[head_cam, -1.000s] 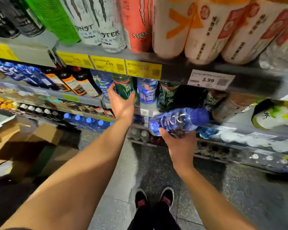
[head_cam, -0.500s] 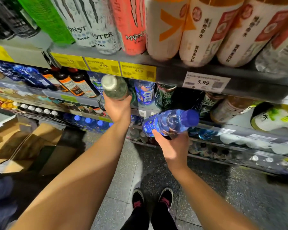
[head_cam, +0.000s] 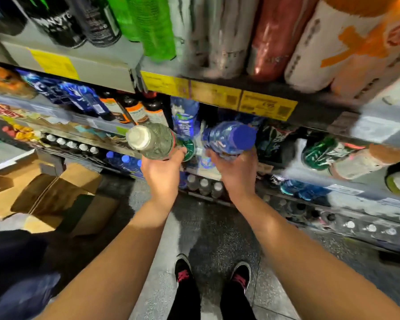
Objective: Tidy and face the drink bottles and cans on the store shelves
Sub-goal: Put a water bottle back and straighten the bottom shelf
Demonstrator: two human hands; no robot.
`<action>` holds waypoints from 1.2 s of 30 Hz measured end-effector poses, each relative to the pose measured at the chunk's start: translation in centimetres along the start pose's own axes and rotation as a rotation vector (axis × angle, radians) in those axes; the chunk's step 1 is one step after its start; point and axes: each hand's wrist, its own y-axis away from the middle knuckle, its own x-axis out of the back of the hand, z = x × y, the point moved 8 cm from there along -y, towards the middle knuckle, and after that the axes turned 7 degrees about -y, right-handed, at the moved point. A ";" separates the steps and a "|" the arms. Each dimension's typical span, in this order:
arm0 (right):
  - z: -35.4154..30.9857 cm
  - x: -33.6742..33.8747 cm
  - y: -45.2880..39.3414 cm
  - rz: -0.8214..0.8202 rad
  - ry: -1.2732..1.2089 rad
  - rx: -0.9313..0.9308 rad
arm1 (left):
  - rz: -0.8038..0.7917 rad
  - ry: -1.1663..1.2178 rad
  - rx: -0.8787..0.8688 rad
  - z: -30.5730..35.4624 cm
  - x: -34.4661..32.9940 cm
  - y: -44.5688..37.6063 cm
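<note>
My left hand [head_cam: 163, 172] grips a clear bottle with a green label and a white cap [head_cam: 153, 140], held tilted with the cap towards me, out in front of the second shelf. My right hand [head_cam: 237, 172] grips a blue bottle with a blue cap [head_cam: 231, 138] from below, also tilted cap towards me, right beside the first. Behind them on the shelf stands a blue-labelled bottle [head_cam: 184, 122]. The picture is blurred by motion.
Tall cans [head_cam: 148, 26] and large orange-and-white bottles [head_cam: 346, 47] fill the top shelf, with yellow price tags [head_cam: 267, 105] on its edge. Dark bottles [head_cam: 136, 109] stand to the left. Open cardboard boxes [head_cam: 56, 192] sit on the floor at left. My shoes [head_cam: 185, 271] are below.
My left hand has pulled the green-labelled bottle off the shelf and lowered it. My right hand brought the blue bottle closer to it. The view swung right and blurred.
</note>
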 end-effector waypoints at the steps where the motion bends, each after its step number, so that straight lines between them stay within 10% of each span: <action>1: 0.0 -0.7 -0.4 0.004 0.025 -0.012 | -0.013 -0.006 -0.006 -0.3 0.4 -0.4; 19: -0.4 -5.6 -5.7 0.013 0.331 -0.131 | -0.338 -0.235 0.002 -1.9 1.7 -3.2; 30: -1.4 -4.5 5.1 -0.086 -0.297 -0.247 | -0.561 -0.128 -0.148 1.9 -1.2 1.0; 36: -0.6 0.2 5.2 -0.175 -0.200 -0.267 | -0.688 -0.200 -0.331 3.6 -5.1 4.9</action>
